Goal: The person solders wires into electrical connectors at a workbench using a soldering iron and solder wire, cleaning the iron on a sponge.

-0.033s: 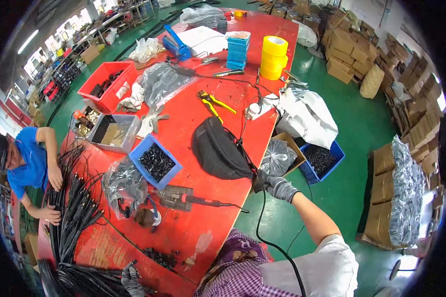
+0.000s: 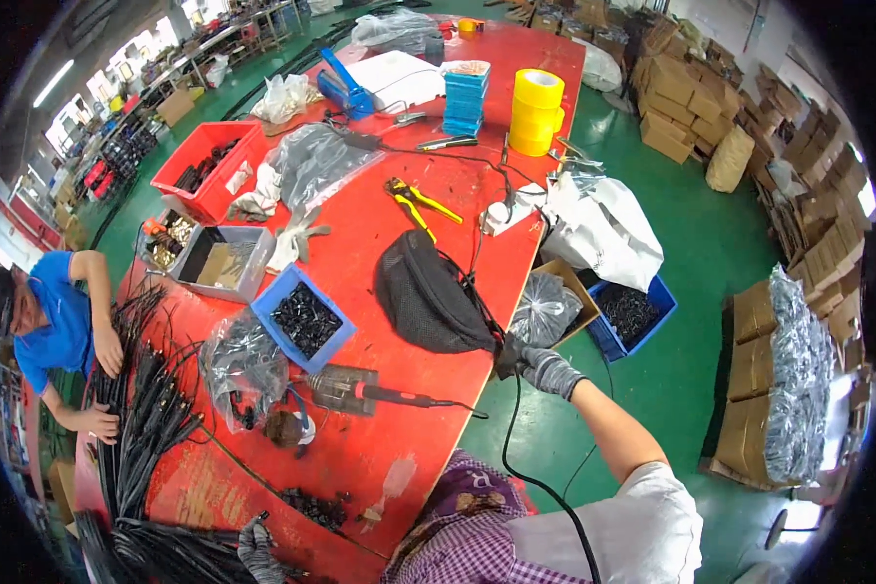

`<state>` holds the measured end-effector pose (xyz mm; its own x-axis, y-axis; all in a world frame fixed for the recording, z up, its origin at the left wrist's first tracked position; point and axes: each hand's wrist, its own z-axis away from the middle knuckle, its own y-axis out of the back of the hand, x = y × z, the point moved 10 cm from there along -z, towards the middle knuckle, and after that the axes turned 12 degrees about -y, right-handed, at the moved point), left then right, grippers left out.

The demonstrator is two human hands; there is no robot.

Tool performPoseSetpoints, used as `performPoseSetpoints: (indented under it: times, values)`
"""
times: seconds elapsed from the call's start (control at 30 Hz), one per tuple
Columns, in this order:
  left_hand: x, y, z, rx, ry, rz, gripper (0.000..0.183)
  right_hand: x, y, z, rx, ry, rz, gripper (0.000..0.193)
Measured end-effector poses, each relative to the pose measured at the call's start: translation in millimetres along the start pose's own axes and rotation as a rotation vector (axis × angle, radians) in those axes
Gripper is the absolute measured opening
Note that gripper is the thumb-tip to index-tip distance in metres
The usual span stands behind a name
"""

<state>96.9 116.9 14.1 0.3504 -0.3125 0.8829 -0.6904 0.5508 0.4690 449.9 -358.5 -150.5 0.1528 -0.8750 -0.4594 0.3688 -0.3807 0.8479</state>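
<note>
At the table's near right edge, my right hand (image 2: 547,370), in a grey striped glove, is closed on a dark strap end (image 2: 508,356) of the black mesh pouch (image 2: 428,297). A black cord (image 2: 545,486) hangs below that hand and runs over my body. Low in the picture my left hand (image 2: 258,553), gloved alike, has its fingers pinched on a thin black cable, whose small tip (image 2: 264,516) sticks up above them. Bundled black cables (image 2: 156,428) lie to the left of it. The lower part of my left hand is cut off by the picture's edge.
On the red table (image 2: 399,487) stand a blue bin of small black parts (image 2: 341,343), a soldering iron (image 2: 399,394), yellow wire strippers (image 2: 417,207) and yellow tape rolls (image 2: 535,109). A co-worker (image 2: 58,326) handles cables at the left. A blue crate (image 2: 642,336) sits beyond the right edge.
</note>
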Motion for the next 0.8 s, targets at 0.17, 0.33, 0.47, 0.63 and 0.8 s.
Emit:
performPoseSetpoints:
  times: [0.17,0.33,0.47,0.63,0.8]
  values:
    - [-8,9,-2,0.024,-0.074,-0.167,0.015,6,-30,-10,-0.149,-0.138,-0.106,0.028]
    - [-38,7,-1,-0.010,0.105,0.063,0.023,24,-54,-27,-0.107,-0.128,-0.278,0.033]
    - [-69,14,-14,-0.066,-0.074,0.142,0.019,-15,3,-5,0.118,-0.019,-0.205,0.028]
    - [-67,5,-14,-0.025,-0.051,0.122,0.014,57,-48,-16,0.019,-0.104,-0.380,0.026]
    - [-52,3,-8,0.008,0.016,0.094,0.012,85,-94,-16,-0.221,-0.324,-0.801,0.012]
